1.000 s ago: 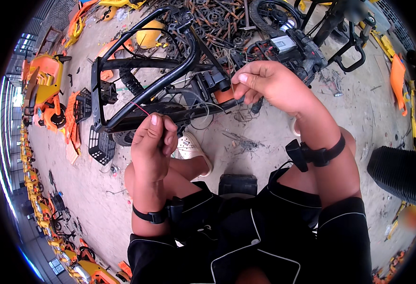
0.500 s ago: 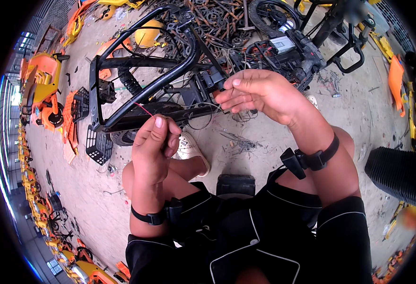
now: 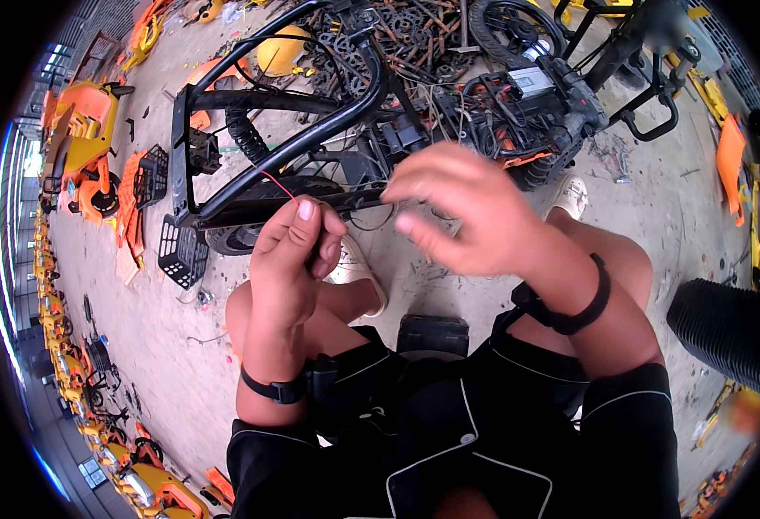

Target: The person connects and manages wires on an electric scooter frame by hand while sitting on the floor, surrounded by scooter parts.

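Grey concrete floor [image 3: 181, 346], strewn throughout. At 12, heap of rusty metal parts [image 3: 423, 43]. At 11, yellow rounded piece [image 3: 281, 54]; nearer in, black tubular frame [image 3: 311, 136]. At 1, stripped dark machinery [image 3: 570, 104]. At 2, small scraps [image 3: 618, 160]; further out, orange panel [image 3: 730, 160]. Just past 3, black ribbed object [image 3: 726, 333]. At 9, black slotted basket [image 3: 183, 251]. Near 10, yellow-orange body shell [image 3: 90, 130].
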Tool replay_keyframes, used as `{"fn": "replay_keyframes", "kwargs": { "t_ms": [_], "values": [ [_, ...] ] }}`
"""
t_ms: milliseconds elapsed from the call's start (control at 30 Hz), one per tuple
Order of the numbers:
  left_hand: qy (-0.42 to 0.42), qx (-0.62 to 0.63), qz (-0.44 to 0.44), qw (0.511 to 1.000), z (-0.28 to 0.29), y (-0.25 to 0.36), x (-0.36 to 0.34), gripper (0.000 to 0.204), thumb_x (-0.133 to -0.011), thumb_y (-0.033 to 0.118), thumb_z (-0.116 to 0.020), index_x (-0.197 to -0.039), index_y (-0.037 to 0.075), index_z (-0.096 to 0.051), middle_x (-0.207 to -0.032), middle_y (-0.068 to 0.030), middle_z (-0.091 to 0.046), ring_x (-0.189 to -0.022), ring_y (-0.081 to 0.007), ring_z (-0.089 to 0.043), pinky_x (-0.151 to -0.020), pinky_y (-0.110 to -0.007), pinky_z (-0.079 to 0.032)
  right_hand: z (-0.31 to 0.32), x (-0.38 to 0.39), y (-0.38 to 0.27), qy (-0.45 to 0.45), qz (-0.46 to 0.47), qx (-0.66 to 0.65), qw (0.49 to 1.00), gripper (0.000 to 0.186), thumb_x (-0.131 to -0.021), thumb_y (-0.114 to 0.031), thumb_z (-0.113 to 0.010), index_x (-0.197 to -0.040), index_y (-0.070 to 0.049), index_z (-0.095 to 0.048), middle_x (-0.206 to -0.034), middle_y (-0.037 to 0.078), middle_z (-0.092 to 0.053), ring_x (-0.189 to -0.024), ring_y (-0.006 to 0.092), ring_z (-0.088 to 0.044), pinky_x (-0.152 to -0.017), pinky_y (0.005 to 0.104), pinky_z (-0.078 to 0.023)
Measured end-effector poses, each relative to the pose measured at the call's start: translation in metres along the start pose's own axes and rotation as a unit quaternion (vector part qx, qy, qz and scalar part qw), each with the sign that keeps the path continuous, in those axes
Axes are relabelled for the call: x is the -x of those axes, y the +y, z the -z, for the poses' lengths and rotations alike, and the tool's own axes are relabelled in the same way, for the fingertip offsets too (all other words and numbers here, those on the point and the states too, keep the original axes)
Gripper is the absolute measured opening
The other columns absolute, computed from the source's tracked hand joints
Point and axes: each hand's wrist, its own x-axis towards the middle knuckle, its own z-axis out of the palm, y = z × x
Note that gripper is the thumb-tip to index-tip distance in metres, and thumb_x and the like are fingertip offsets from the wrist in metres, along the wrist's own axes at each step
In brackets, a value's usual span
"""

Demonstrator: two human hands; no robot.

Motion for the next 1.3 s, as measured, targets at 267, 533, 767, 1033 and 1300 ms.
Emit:
{"fn": "replay_keyframes", "kwargs": {
  "t_ms": [267, 533, 767, 1033, 1300],
  "values": [
    [-0.023, 0.110, -0.016, 0.994, 0.003, 0.002, -0.003, 0.034, -0.103, 0.029, -0.041, -0.086, 0.003, -0.054, -0.068, -0.0021, -0.042, -0.048, -0.0077, -0.031, -0.045, -0.021, -0.027, -0.038, 0.010, 0.008, -0.153, -0.029, 0.019, 0.988, 0.019, -0.085, -0.018, -0.067, -0.100, -0.007, -0.065, -0.093, 0.008, -0.065, -0.095, 0.0289, -0.062, -0.098, 0.0430, -0.042],
    [-0.014, 0.180, -0.048, 0.982, 0.031, 0.014, 0.004, 0.033, -0.104, 0.029, -0.039, -0.086, 0.004, -0.053, -0.067, 0.0004, -0.038, -0.048, -0.0071, -0.030, -0.044, -0.022, -0.027, -0.004, 0.010, 0.009, -0.168, -0.191, -0.132, 0.958, 0.018, -0.096, -0.019, -0.057, -0.097, -0.002, -0.063, -0.081, 0.008, -0.064, -0.073, 0.0220, -0.062, -0.066, 0.0327, -0.048],
    [0.008, 0.186, -0.099, 0.977, 0.063, 0.019, 0.018, 0.033, -0.103, 0.030, -0.042, -0.084, 0.006, -0.053, -0.066, 0.0008, -0.038, -0.048, -0.0067, -0.031, -0.044, -0.022, -0.027, 0.024, 0.017, 0.025, -0.144, -0.354, -0.326, 0.865, 0.018, -0.096, -0.015, -0.055, -0.095, 0.001, -0.064, -0.075, 0.001, -0.060, -0.060, 0.0062, -0.044, -0.058, 0.0225, -0.039],
    [0.049, 0.204, -0.150, 0.966, 0.081, 0.025, 0.035, 0.032, -0.104, 0.031, -0.039, -0.084, 0.009, -0.052, -0.067, 0.0028, -0.038, -0.049, -0.0058, -0.031, -0.045, -0.021, -0.028, 0.030, 0.018, 0.033, -0.110, -0.402, -0.326, 0.848, 0.022, -0.094, -0.021, -0.059, -0.091, 0.000, -0.064, -0.061, -0.004, -0.048, -0.057, 0.0052, -0.041, -0.055, 0.0218, -0.034],
    [0.035, 0.233, -0.184, 0.954, 0.088, 0.028, 0.038, 0.032, -0.104, 0.030, -0.038, -0.085, 0.008, -0.050, -0.067, 0.0019, -0.039, -0.050, -0.0062, -0.032, -0.045, -0.021, -0.028, 0.030, 0.015, 0.039, -0.049, -0.403, -0.285, 0.868, 0.023, -0.094, -0.024, -0.061, -0.090, -0.001, -0.065, -0.061, -0.004, -0.049, -0.056, 0.0054, -0.041, -0.053, 0.0224, -0.034]
  ]
}}
